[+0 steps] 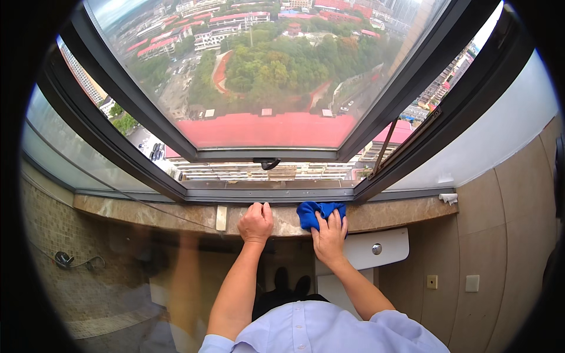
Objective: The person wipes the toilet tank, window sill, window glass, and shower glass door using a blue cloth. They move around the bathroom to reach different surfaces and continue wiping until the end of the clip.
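Note:
My right hand (pixel 330 240) has its fingers spread over a crumpled blue cloth (pixel 309 212), pressing it onto the brown marble windowsill (pixel 284 218). The cloth lies against the bottom rail of the dark grey window frame (pixel 269 194). Further left, my left hand (pixel 255 223) rests on the same sill with its fingers curled in, and I see nothing held in it. Beyond both hands the window sash (pixel 229 155) is tilted outward, its black handle (pixel 266 163) at the middle of the lower rail.
A glass panel edge (pixel 167 211) meets a pale bracket (pixel 221 218) on the sill at left. The white toilet cistern (pixel 393 245) sits below the sill at right. A small white roll (pixel 448 198) lies at the sill's right end. The open gap drops to buildings far below.

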